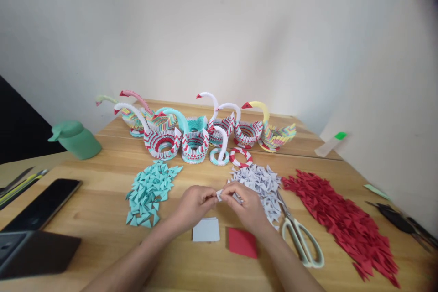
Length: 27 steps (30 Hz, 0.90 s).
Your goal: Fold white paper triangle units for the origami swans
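Observation:
A small white piece of paper (219, 195) is pinched between my two hands over the middle of the table. My left hand (197, 203) grips its left end with thumb and forefinger. On the other end, my right hand (245, 203) has its fingers closed, partly hiding the paper. Just below lie a stack of white paper slips (205, 230) and a stack of red paper slips (242, 242). Behind my right hand spreads a pile of folded white paper triangles (260, 180). Left of my left hand is a pile of teal triangles (150, 191).
Several folded-paper swans (162, 141) stand at the back, beside a red-and-white paper ring (241, 157). Scissors (301, 237) lie right of my right hand, near a long pile of red triangles (342, 219). A phone (44, 203) and a green pitcher (75, 139) are at left.

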Tool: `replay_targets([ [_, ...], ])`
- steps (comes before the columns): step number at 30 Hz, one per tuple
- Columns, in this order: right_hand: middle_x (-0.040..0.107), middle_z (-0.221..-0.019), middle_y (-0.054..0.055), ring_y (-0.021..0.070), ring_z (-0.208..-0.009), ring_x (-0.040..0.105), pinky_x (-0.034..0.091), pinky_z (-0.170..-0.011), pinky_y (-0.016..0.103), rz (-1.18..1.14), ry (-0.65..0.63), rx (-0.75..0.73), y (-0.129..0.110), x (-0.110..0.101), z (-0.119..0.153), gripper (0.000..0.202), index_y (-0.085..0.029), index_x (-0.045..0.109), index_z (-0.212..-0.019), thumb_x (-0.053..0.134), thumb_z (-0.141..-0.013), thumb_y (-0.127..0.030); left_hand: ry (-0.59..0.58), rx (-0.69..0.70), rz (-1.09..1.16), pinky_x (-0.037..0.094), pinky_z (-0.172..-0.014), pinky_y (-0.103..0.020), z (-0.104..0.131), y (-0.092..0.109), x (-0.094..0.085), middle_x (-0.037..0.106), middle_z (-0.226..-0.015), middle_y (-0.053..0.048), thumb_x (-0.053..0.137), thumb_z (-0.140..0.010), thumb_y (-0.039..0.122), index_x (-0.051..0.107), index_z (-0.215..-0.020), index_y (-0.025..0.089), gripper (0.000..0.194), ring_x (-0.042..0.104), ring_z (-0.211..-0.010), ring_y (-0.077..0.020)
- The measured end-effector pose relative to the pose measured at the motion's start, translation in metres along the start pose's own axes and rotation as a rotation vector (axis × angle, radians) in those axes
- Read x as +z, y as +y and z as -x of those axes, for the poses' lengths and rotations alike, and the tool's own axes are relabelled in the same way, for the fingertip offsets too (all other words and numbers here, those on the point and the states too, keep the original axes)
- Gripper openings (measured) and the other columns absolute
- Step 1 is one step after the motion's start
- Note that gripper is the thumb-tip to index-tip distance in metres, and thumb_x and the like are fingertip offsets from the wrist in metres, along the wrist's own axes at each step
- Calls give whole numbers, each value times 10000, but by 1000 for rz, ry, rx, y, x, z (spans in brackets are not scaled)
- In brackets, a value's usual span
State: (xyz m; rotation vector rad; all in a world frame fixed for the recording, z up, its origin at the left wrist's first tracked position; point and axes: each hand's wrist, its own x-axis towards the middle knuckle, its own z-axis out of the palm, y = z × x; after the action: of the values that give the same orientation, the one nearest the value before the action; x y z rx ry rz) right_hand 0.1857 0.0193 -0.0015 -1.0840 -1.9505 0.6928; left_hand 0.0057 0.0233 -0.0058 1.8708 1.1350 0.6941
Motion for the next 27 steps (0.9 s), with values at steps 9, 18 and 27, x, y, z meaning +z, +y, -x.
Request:
replay_targets([
  [9, 625, -747, -9, 134, -690, 583, 450, -661, 226, 6, 60, 95, 4, 0, 3, 190, -203, 628, -997, 579, -820, -250, -25, -4, 122, 332, -569, -206, 3, 5, 1, 520, -610, 18, 449, -830, 283, 551, -653, 149, 245, 464, -585, -115],
  [18, 629, -769, 5, 137, -703, 575, 447, -675, 233, -36, 76, 80, 2, -2, 2, 112, -200, 639, -865, 554, -847, -271, 19, 42, 239, 371, -602, -199, 3, 12, 0, 595, -695, -2, 495, -830, 326, 589, -740, 142, 225, 513, -656, -119],
  [27, 621, -756, 10, 142, -697, 573, 453, -644, 235, -166, 83, 144, 6, 2, 4, 122, -186, 621, -850, 579, -830, -299, 193, 12, 128, 374, -575, -194, 2, 12, 3, 607, -646, 5, 522, -769, 223, 584, -675, 156, 131, 530, -617, -118],
])
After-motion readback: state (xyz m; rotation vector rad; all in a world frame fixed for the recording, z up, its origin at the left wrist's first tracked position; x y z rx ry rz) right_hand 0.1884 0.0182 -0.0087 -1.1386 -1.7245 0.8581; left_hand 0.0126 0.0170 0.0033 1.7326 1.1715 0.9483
